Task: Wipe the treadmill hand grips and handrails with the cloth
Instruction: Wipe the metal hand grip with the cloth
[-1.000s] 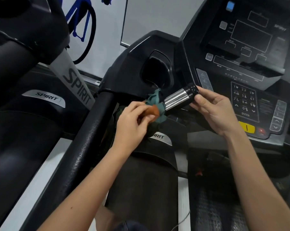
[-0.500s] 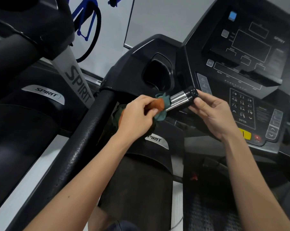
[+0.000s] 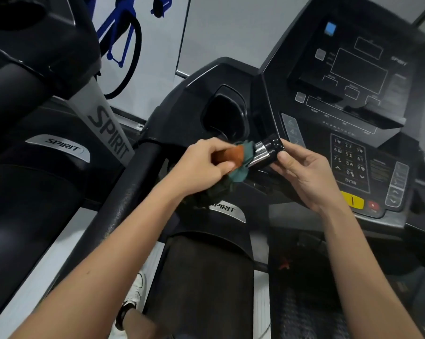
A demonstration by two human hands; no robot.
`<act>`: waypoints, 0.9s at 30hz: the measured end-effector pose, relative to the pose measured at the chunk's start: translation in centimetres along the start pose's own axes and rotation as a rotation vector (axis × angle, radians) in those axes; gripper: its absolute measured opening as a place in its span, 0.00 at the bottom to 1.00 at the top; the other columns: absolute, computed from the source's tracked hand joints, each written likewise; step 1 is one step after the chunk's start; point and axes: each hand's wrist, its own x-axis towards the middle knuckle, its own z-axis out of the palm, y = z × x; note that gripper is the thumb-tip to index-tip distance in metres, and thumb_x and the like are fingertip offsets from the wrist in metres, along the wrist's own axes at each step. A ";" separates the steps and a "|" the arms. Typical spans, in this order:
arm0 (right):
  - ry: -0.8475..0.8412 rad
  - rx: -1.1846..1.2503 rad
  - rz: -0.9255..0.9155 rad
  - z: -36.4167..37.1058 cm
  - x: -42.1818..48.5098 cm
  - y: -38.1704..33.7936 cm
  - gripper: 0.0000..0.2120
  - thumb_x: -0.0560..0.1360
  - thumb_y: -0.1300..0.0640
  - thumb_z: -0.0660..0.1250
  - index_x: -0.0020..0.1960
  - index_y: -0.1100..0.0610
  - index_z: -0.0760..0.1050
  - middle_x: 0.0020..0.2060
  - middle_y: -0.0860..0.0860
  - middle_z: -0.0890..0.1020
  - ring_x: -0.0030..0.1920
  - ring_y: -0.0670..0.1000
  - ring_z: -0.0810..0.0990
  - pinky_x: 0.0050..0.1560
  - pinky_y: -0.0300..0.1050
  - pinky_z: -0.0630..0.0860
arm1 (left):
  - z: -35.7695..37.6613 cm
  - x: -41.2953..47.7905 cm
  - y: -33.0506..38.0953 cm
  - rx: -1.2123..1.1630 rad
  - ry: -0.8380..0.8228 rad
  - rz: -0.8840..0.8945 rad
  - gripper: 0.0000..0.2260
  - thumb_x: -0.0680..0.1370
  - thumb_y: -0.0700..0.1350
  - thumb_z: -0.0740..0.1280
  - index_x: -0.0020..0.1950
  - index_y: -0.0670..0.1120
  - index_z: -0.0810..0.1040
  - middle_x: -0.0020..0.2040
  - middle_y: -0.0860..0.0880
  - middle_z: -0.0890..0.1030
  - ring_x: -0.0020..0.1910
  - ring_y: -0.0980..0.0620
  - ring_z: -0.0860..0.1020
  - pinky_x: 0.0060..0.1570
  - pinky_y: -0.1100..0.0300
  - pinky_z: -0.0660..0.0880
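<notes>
- The cloth is bunched round the chrome hand grip, just below the console's cup holder.
- My left hand grips the cloth, fingers curled tight.
- My right hand pinches the grip's black end, beside the keypad.

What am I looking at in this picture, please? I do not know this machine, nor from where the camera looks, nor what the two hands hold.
This is one picture, from a camera worn on a person's head, looking down at that person's own hands. The machine is a treadmill, for walking or running indoors; its console with number buttons is on the right. The left hand grips an orange and green cloth and holds it against a short hand grip, metal with a black end. The right hand holds that black end between thumb and fingers. The long black handrail runs down to the left; a second treadmill stands beyond it.
</notes>
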 end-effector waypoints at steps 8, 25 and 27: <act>0.004 -0.004 0.016 0.0 -0.1 -0.2 0.39 0.50 0.41 0.81 0.57 0.56 0.78 0.53 0.53 0.83 0.57 0.51 0.80 0.53 0.42 0.78 | -0.2 3.6 1.3 -0.415 -0.307 -0.224 0.08 0.79 0.41 0.62 0.52 0.49 0.81 0.42 0.50 0.83 0.41 0.54 0.82 0.46 0.60 0.78; -0.030 0.054 0.013 -0.2 0.1 0.2 0.33 0.55 0.46 0.79 0.57 0.58 0.77 0.53 0.53 0.83 0.56 0.52 0.81 0.52 0.42 0.79 | 0.7 -0.9 -2.8 0.176 -0.182 0.405 0.32 0.74 0.39 0.69 0.72 0.59 0.61 0.70 0.56 0.62 0.71 0.58 0.61 0.70 0.63 0.60; -0.025 0.057 0.014 -0.3 0.2 0.3 0.37 0.53 0.45 0.80 0.58 0.58 0.77 0.55 0.54 0.82 0.58 0.53 0.80 0.56 0.45 0.78 | -0.4 -1.8 -4.1 0.176 -0.118 0.388 0.28 0.72 0.37 0.71 0.69 0.56 0.68 0.66 0.57 0.67 0.68 0.60 0.65 0.67 0.69 0.62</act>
